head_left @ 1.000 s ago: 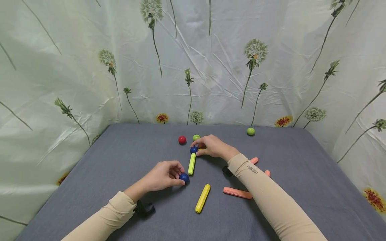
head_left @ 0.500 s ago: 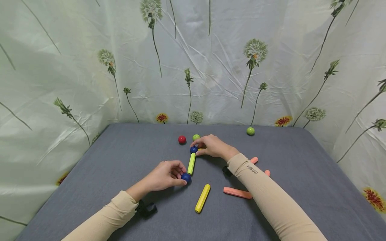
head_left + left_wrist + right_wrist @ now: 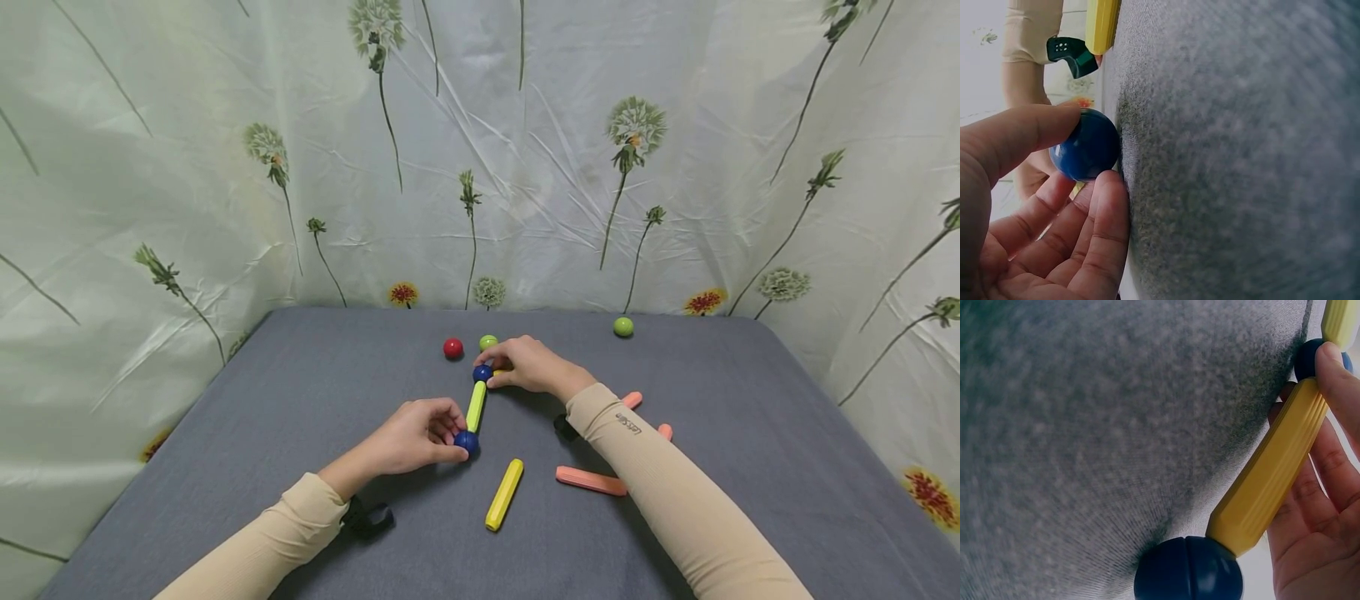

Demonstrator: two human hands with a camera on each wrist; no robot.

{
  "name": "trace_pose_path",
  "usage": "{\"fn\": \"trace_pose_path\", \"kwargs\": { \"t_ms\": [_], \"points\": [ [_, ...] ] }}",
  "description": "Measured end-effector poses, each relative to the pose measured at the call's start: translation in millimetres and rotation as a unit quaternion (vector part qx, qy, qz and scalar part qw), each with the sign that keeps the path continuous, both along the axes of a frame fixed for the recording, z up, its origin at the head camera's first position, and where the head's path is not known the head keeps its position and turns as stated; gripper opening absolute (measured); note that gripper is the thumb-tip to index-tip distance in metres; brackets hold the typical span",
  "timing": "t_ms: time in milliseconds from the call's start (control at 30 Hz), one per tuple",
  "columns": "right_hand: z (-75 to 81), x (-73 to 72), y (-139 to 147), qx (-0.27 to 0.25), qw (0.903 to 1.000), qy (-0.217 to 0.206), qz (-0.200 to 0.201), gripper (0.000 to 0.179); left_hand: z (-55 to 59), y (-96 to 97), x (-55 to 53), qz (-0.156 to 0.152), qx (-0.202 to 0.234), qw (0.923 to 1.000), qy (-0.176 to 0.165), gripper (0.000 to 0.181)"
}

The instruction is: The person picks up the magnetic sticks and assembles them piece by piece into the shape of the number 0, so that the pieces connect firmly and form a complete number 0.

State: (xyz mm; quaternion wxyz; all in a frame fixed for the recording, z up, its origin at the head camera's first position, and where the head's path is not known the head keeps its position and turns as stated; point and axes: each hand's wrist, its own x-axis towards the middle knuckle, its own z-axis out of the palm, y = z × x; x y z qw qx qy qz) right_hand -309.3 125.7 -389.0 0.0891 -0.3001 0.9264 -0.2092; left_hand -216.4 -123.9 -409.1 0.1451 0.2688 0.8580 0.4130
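Observation:
My left hand (image 3: 416,437) pinches a blue ball (image 3: 467,442) between thumb and fingertips, low over the cloth. This ball sits right at the near end of a lime-green ribbed stick (image 3: 476,406). At that stick's far end is a second blue ball (image 3: 482,374), pinched by my right hand (image 3: 528,365). The right wrist view shows a yellow stick (image 3: 1269,472) running from the pinched ball to another blue ball (image 3: 1188,572); in the head view the right hand hides most of that stick and all of its other ball.
A red ball (image 3: 453,348) and a green ball (image 3: 488,342) lie beyond the hands, another green ball (image 3: 623,327) at the back right. Nearer are a loose yellow stick (image 3: 504,495) and a coral stick (image 3: 591,481). More coral shows around the right sleeve (image 3: 675,492).
My left hand has moved slightly right, bringing its blue ball from beside the lime-green stick to that stick's near end. The right hand has stayed in place on its ball.

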Motion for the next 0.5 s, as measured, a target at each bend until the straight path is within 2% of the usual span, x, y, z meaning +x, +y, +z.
{"fn": "trace_pose_path", "kwargs": {
  "t_ms": [267, 500],
  "points": [
    [-0.9, 1.6, -0.5, -0.005, 1.0, -0.006, 0.0, 0.039, -0.2, 0.0, -1.7, -0.025, -0.002, 0.9997, -0.008, 0.029],
    [0.3, 0.4, 0.0, -0.002, 1.0, 0.0, 0.001, 0.038, 1.2, 1.2, -6.1, -0.056, -0.013, 0.9984, 0.002, 0.029]
  ]
}}
